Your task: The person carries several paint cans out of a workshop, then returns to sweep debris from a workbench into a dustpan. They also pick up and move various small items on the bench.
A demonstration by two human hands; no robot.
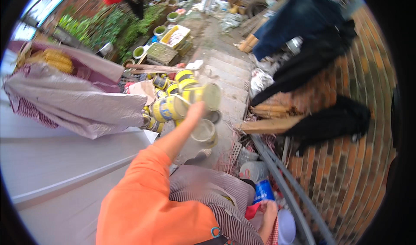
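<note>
My left hand [196,111] reaches forward, blurred by motion, with its fingers closed at a yellow bucket [211,96]. The bucket is blurred too and is tilted, with its pale round end toward the right. Against its left side lies another yellow bucket [169,108] with blue print. A pale bucket [204,132] stands on the ground just below my hand. Low at the right, my right hand [269,212] is pinched on a red piece of cloth [254,211]. Red-and-white checked fabric [273,233] hangs under that hand.
Concrete steps [227,74] run ahead between clutter and a brick wall [333,171]. Dark trousers [299,22] and black clothes [331,124] hang on the right. Grey metal poles [286,180] slant beside me. A pale woven sheet [78,93] covers a ledge at left.
</note>
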